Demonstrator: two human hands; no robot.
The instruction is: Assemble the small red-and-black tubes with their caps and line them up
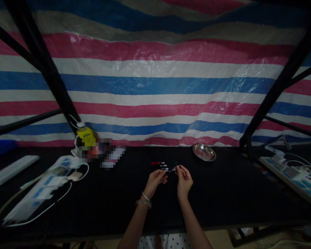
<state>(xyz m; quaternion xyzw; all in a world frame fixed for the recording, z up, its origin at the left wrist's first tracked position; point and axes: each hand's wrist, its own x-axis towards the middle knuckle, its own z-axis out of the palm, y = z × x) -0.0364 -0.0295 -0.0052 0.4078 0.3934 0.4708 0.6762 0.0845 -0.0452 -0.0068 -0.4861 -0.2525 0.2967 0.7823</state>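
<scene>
Spotted cloth [174, 241] lies nearest. Over the black table [233, 188], my right hand [184, 182] pinches a small dark piece [172, 170]; my left hand [156, 180], fingertips nearly together beside it, I cannot read. Fine handling, I judge, calling for steadiness.

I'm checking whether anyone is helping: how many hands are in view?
2: the left hand, with bracelets at its wrist, and the right hand, nearer the metal dish. No others show.
</scene>
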